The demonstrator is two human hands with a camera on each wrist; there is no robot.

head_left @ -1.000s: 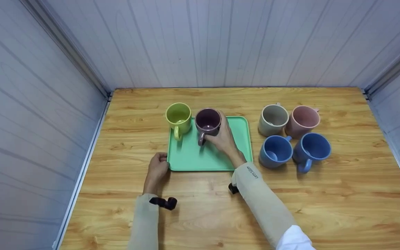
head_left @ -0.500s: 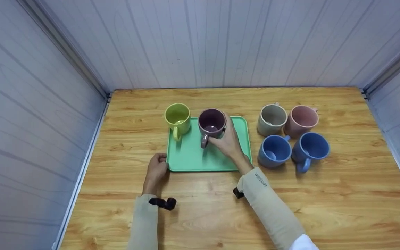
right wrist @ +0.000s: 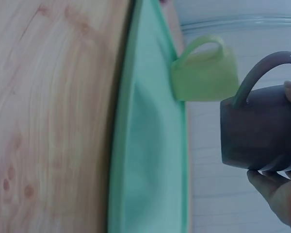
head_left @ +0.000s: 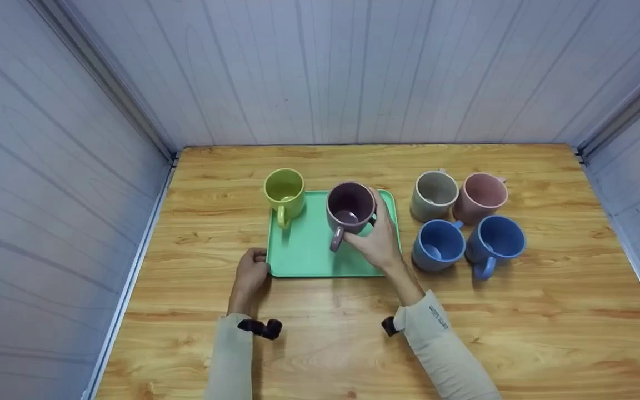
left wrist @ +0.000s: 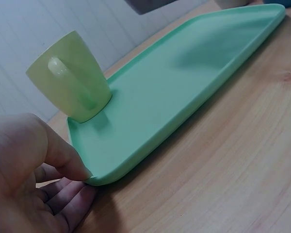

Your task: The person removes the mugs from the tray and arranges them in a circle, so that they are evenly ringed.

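My right hand (head_left: 380, 236) grips a dark purple mug (head_left: 349, 214) round its body, holding it above the green tray (head_left: 303, 255). The mug's handle points toward me, and in the right wrist view the purple mug (right wrist: 262, 126) is clear of the tray, its shadow falling there. At the tray's near left corner, my left hand (head_left: 252, 275) pinches the rim; in the left wrist view the thumb of the left hand (left wrist: 29, 165) lies on the edge with fingers below. A yellow-green mug (head_left: 285, 194) stands upright on the tray's far left corner, handle toward me.
Right of the tray, several mugs stand close together on the wooden table (head_left: 325, 344): a grey mug (head_left: 434, 197), a pink mug (head_left: 481, 197), a blue mug (head_left: 438, 247) and another blue mug (head_left: 496, 241). Pale panel walls (head_left: 331, 72) enclose the back and sides.
The right hand has carried the purple mug rightward, toward me and up off the tray. The left hand stays at the tray's corner, and the yellow-green mug has not moved.
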